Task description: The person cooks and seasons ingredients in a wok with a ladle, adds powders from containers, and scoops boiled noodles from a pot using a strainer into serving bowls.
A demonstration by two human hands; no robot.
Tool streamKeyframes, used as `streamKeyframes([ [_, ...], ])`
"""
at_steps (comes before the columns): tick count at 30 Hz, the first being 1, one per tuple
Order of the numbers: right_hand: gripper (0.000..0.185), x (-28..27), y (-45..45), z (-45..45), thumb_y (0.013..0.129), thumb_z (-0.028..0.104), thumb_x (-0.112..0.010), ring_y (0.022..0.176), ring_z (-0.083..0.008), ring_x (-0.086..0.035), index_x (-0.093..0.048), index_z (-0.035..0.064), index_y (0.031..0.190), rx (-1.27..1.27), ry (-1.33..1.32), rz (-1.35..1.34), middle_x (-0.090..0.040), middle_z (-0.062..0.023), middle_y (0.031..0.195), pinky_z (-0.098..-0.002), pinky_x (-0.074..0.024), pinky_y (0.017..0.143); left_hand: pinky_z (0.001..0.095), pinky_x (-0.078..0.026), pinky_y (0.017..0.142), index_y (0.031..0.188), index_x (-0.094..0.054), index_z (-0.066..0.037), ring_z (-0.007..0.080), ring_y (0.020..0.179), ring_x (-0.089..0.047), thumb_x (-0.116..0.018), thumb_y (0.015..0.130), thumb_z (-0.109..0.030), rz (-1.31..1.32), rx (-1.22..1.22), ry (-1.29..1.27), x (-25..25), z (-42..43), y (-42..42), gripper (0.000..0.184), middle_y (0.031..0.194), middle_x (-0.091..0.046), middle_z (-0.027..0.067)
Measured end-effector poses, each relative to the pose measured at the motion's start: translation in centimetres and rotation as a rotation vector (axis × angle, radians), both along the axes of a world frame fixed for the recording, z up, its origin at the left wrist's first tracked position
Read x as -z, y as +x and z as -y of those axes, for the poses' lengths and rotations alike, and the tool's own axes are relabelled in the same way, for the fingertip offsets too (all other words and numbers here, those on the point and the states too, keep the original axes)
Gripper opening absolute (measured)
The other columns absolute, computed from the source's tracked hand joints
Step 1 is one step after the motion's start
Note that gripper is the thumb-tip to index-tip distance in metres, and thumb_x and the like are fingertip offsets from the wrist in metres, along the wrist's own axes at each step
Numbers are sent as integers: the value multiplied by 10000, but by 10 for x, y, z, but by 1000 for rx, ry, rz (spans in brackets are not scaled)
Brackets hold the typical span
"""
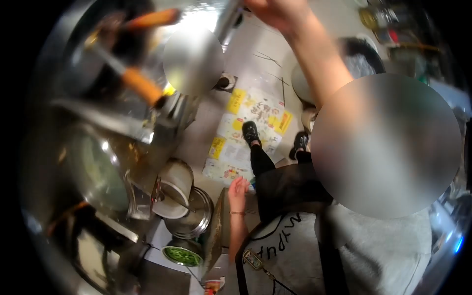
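Observation:
My left hand [238, 188] hangs low beside my apron [290, 194], its fingers loosely stretched and nothing visible in them. A band circles that wrist. Left of it, a lidded metal pot [196, 216] stands on the counter, with a pale container [174, 184] tilted over it. Below the pot lies a bowl of chopped greens [183, 255]. My right hand [280, 12] reaches up past the top edge of the view. Its fingers are cut off, so I cannot see what it touches. A round blur covers part of that arm.
Orange-handled utensils [142, 86] lie over a dark wok [93, 64] at upper left. A large metal basin [96, 169] is below. Flattened printed cardboard [250, 128] covers the floor under my shoes [250, 132]. A dark-rimmed tub [361, 61] stands at upper right.

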State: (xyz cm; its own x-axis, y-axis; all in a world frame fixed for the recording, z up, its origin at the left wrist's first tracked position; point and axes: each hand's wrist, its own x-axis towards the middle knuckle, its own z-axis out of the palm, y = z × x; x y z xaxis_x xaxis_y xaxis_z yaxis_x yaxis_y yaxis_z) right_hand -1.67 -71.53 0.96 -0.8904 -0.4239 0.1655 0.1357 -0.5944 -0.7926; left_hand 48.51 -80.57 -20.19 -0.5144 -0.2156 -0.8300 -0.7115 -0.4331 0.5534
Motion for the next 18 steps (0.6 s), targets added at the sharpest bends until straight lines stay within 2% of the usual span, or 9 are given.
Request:
streamKeyframes([
  [2,341,103,36,-100,890,297,-603,882,-177,-595,-590,-12,1036,24,303,44,-639,-100,935,-316,-487,818,236,-488,744,1131,-530,1,135,885,-604,-526,936,-122,-28,66,-16,20,-6,-25,230,1007,-630,79],
  [3,234,166,69,-138,892,232,-593,944,-155,-608,-611,12,969,153,354,317,-658,-86,909,-271,-470,886,238,-492,756,1132,-531,-3,137,908,-607,-529,935,-125,-50,90,-20,37,-12,-39,232,1031,-632,84],
  [7,80,461,205,-240,831,46,-577,683,-158,-607,-631,46,890,372,848,1075,-654,-66,807,-268,-503,660,250,-474,791,1111,-530,0,128,858,-568,-513,926,-57,-76,177,-102,141,-54,-59,194,963,-607,61],
  [9,83,617,261,-272,835,65,-557,653,-159,-593,-639,51,837,357,900,1080,-645,-58,752,-279,-487,632,268,-467,817,1088,-534,-2,143,875,-564,-511,920,-41,-37,181,-102,181,-99,-80,175,961,-601,58],
  [11,106,760,285,-297,811,108,-569,694,-193,-585,-608,9,809,496,1099,709,-619,-97,762,-319,-494,636,274,-470,788,1087,-552,-14,138,868,-570,-534,946,-199,-107,256,-56,228,-145,-85,233,968,-617,56],
  [13,140,847,271,-290,834,182,-579,585,-173,-552,-630,52,833,810,26,900,-577,-46,660,-315,-482,582,284,-471,823,1095,-564,-13,157,910,-577,-543,930,-118,14,211,156,265,-182,-79,197,1009,-609,58],
  [15,185,871,215,-295,842,239,-564,603,-200,-554,-621,66,872,731,493,1243,-536,-56,660,-340,-488,582,291,-476,836,1134,-561,-29,147,945,-577,-551,882,15,-90,474,43,300,-211,-59,256,1024,-612,61],
  [17,221,915,187,-294,895,305,-478,545,-156,-465,-557,109,827,820,458,1010,-481,-20,627,-301,-408,511,307,-484,832,1182,-546,-68,160,975,-593,-564,867,7,112,864,164,301,-210,-81,324,1052,-615,87],
  [18,267,924,167,-291,913,342,-444,525,-119,-408,-519,124,778,871,617,999,-458,4,612,-280,-357,480,322,-488,828,1209,-530,-59,186,971,-612,-588,840,7,-147,919,31,305,-209,-84,379,1087,-612,106],
])
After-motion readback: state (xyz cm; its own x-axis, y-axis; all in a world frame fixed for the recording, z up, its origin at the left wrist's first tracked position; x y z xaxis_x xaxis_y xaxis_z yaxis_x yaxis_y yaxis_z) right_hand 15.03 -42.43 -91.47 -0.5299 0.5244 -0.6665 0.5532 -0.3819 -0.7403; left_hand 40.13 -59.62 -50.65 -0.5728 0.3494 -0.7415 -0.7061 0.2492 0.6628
